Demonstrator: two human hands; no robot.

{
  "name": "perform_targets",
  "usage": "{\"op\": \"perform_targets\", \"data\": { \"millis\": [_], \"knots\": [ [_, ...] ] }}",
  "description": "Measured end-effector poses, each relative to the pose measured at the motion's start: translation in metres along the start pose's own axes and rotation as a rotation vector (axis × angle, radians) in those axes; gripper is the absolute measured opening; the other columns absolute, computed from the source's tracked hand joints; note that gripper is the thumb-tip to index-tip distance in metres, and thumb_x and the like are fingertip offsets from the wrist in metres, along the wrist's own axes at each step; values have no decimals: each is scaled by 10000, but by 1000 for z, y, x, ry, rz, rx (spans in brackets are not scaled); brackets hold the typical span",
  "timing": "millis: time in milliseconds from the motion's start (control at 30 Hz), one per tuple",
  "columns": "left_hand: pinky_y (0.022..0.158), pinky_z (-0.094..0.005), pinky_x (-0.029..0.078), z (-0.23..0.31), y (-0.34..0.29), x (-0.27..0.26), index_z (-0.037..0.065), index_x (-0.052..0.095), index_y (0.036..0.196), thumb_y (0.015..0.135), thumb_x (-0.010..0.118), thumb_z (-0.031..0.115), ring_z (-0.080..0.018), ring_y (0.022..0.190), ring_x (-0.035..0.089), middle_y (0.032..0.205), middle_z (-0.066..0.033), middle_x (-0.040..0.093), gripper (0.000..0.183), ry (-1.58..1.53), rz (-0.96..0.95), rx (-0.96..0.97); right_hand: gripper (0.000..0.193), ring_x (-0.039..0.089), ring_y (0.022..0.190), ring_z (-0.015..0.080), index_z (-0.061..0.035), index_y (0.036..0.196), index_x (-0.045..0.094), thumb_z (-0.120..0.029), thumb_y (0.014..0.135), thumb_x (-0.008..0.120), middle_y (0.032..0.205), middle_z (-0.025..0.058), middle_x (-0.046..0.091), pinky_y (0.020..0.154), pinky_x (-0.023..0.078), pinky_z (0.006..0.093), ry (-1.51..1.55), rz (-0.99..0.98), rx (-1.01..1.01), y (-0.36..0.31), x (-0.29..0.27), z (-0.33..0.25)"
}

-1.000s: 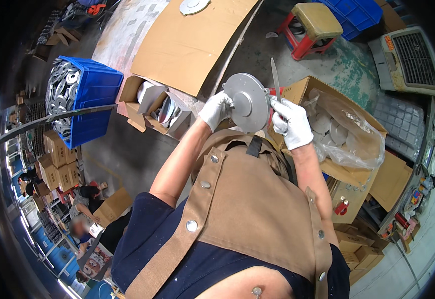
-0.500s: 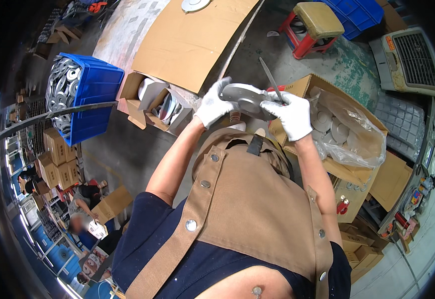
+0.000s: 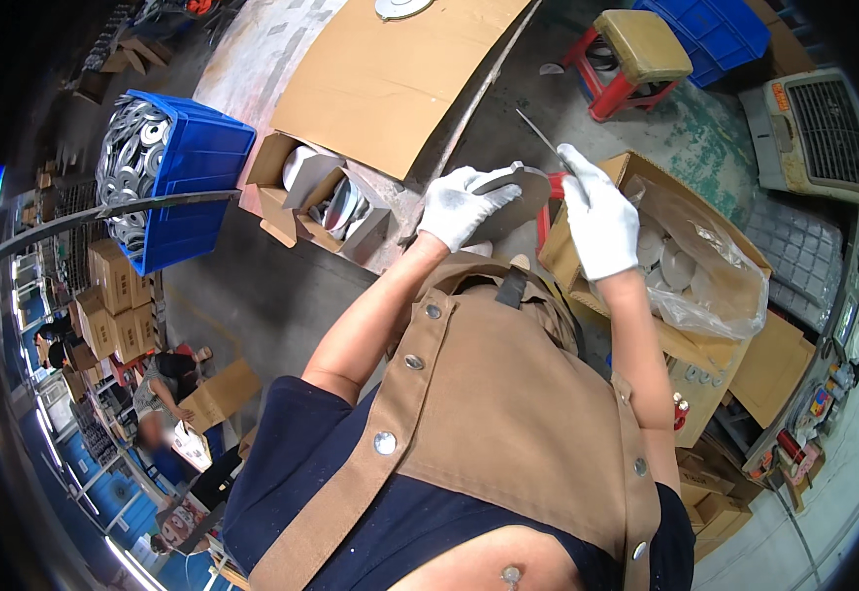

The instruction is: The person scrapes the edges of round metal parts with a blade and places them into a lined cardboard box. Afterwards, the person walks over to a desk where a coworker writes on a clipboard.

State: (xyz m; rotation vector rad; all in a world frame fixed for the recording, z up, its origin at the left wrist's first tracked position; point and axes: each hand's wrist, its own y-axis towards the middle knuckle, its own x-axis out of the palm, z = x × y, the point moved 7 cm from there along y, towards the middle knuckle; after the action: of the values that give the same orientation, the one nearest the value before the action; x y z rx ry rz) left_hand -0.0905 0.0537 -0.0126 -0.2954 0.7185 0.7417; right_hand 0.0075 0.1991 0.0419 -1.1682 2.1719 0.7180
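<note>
The round grey metal disc (image 3: 530, 202) is held in mid-air just beyond the person's brown apron (image 3: 528, 394), tilted so that its face shows only in part. The white-gloved left hand (image 3: 461, 209) is clamped on its left side, fingers laid over the face. The white-gloved right hand (image 3: 602, 217) is closed around a slim, straight, dark grey tool (image 3: 540, 130), perhaps a file, pointing up and away from the body. The tool looks apart from the disc, though the angle leaves some doubt.

For good handling, the left grip should be firm enough that the disc cannot turn, with the fingertips well back from any stretch of rim the tool may meet. The right wrist would do best loose and level, with light, even pressure; tilting the disc toward the eyes would help in judging its edge.

Just beside the right hand stands a brown cardboard box (image 3: 569, 264) with a crumpled clear plastic liner (image 3: 710, 300) and grey discs inside. On the other side, small cardboard boxes with pale and grey pieces sit by the edge of the pale, worn desk (image 3: 252, 59), which carries a flat brown cardboard sheet (image 3: 400, 84). Farther left is a blue plastic crate (image 3: 201, 163) heaped with grey metal rings (image 3: 129, 182).
</note>
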Motion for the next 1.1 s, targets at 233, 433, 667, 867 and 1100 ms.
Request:
{"op": "perform_targets", "data": {
  "millis": [233, 433, 667, 867, 1100],
  "knots": [
    [630, -326, 492, -11, -1, 4, 169, 708, 952, 748, 729, 304, -232, 691, 613, 786, -74, 620, 245, -5, 150, -129, 453, 603, 717, 230, -187, 1197, 585, -63, 762, 555, 900, 33, 613, 615, 507, 348, -496, -131, -181, -34, 8, -48],
    [630, -339, 494, -11, -3, 2, 126, 703, 888, 723, 748, 275, -251, 706, 623, 776, -83, 629, 226, -12, 254, -122, 453, 574, 656, 215, -115, 1228, 544, -108, 776, 518, 807, 46, 538, 542, 494, 354, -518, -167, -182, -38, 16, -51],
    [636, -335, 500, -10, -1, 0, 103, 702, 881, 702, 767, 255, -273, 711, 631, 788, -98, 641, 244, -14, 291, -146, 439, 601, 657, 244, -72, 1244, 518, -102, 807, 502, 808, 93, 546, 558, 505, 375, -493, -236, -184, -27, 29, -49],
    [585, -358, 487, -6, -4, 4, 146, 718, 837, 710, 750, 314, -281, 654, 609, 715, -94, 613, 213, 27, 340, -99, 429, 618, 638, 254, -71, 1246, 518, -121, 820, 497, 782, 100, 566, 581, 517, 392, -487, -261, -155, -18, 39, -34],
    [629, -364, 490, -10, 4, 4, 128, 714, 846, 704, 754, 317, -282, 694, 615, 739, -96, 616, 239, 28, 248, -203, 412, 623, 618, 269, -75, 1229, 529, -101, 822, 470, 766, 101, 567, 559, 513, 405, -453, -231, -124, -14, 31, -35]
  ]
}}
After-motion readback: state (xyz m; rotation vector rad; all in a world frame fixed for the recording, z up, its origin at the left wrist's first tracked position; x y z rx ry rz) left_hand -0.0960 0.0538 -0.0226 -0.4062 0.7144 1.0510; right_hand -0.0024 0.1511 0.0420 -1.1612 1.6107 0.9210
